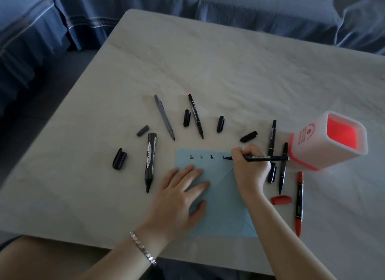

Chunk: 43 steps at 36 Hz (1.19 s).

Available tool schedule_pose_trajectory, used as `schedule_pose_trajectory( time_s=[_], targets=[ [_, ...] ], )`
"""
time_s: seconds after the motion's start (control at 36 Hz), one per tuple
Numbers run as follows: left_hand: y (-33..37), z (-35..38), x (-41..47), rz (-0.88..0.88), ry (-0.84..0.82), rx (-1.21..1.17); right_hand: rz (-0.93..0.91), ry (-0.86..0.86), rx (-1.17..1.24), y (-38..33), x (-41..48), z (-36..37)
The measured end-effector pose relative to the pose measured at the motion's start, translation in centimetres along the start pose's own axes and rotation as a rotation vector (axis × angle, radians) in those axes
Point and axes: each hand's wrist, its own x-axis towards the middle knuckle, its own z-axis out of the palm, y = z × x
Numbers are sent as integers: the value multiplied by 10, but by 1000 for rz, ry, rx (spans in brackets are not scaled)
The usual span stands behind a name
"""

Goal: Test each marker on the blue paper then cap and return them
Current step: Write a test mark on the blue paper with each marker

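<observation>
The left hand point(181, 194) lay flat, fingers straight, pressing the paper point(220, 198). The right hand point(249, 167) pinched a marker point(264, 158), tip on the paper.

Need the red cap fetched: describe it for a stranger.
Start at the pink pen holder on the right. Nearer the person lies a red marker; the red cap sits just left of it. It is the only red cap.
</observation>
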Motion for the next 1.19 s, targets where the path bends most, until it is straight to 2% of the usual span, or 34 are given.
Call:
schedule_pose_trajectory(
  time_s=[0.39, 0.67, 0.81, 0.92, 1.06, 1.19],
  targets=[
    [0, 0, 0, -3, -6, 8, -12, -53, -17, -1, -2, 2],
    [-2, 2, 0, 2, 5, 8, 17, 34, -36, 0, -1, -1],
    [-2, 2, 0, 5, 13, 7, 85, 66, 83, -7, 1, -5],
    [-2, 2, -1, 15, 2, 32, 169, -29, 145, -14, 11, -15],
    [0, -1, -1, 2, -29, 50, 160, -273, 28, -39, 33, -39],
    [1, -3, -1, 5, -9, 21, 313, -473, 17, -56, 61, -46]
  ],
)
